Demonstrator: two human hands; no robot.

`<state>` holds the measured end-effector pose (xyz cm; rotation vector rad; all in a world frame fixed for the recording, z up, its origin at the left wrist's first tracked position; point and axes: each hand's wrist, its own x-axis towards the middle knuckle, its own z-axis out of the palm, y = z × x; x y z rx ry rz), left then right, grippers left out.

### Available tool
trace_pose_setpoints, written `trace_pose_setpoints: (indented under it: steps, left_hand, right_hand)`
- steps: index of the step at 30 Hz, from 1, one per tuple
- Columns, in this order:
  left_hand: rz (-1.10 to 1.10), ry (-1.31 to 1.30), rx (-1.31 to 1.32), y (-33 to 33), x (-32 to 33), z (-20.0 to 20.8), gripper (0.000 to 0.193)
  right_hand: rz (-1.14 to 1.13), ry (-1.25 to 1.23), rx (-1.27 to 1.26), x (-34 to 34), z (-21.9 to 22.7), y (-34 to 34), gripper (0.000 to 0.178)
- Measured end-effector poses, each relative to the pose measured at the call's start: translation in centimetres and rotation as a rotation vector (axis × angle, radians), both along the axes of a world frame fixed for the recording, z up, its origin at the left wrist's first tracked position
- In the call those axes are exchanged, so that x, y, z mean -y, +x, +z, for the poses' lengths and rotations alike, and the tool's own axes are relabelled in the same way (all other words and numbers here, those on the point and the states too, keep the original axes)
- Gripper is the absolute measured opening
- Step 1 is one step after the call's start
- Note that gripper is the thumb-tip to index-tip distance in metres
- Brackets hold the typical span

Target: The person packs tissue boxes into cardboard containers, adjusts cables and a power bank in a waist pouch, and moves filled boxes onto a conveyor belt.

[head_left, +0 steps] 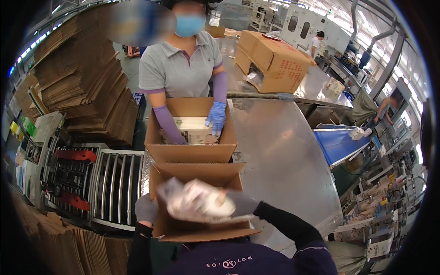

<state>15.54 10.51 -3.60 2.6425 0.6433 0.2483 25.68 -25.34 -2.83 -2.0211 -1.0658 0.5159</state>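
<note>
In front of me stands an open cardboard box [199, 234]. Over its opening is a whitish package in a clear plastic bag [197, 200], tilted and smeared by motion. My right hand [243, 204], in a grey glove, is closed on the package's right end; its fingers are blurred. My left hand [146, 209], also grey-gloved, is against the left wall of this box, and its fingers cannot be made out. Beyond it, a co-worker with purple sleeves and a blue glove [216, 117] reaches into a second open box [192, 152] holding pale printed packs [195, 123].
A metal table [275, 151] extends to the right, with a large torn carton [277, 64] at its far end. Stacked flat cardboard [82, 78] rises at the left, above a roller conveyor [117, 183]. A blue conveyor belt [341, 144] is at the right.
</note>
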Motion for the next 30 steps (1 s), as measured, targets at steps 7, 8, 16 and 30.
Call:
trace_pose_setpoints:
  steps: [7,8,16,30]
  left_hand:
    - [0.054,0.040,0.009,0.1,0.2,0.6,0.024]
    - [0.082,0.119,0.023,-0.9,-0.1,1.0,0.025]
    - [-0.029,0.061,0.022,1.7,2.1,1.5,0.023]
    - [-0.398,0.354,0.397,1.4,6.5,10.5,0.060]
  right_hand:
    - [0.202,-0.396,0.228,-7.4,-5.7,-0.7,0.079]
    - [0.208,-0.416,0.179,-8.8,-3.6,0.3,0.075]
    - [-0.193,-0.250,0.023,-3.8,4.6,2.7,0.061]
    - [-1.079,1.330,-0.429,7.5,13.9,-6.4,0.060]
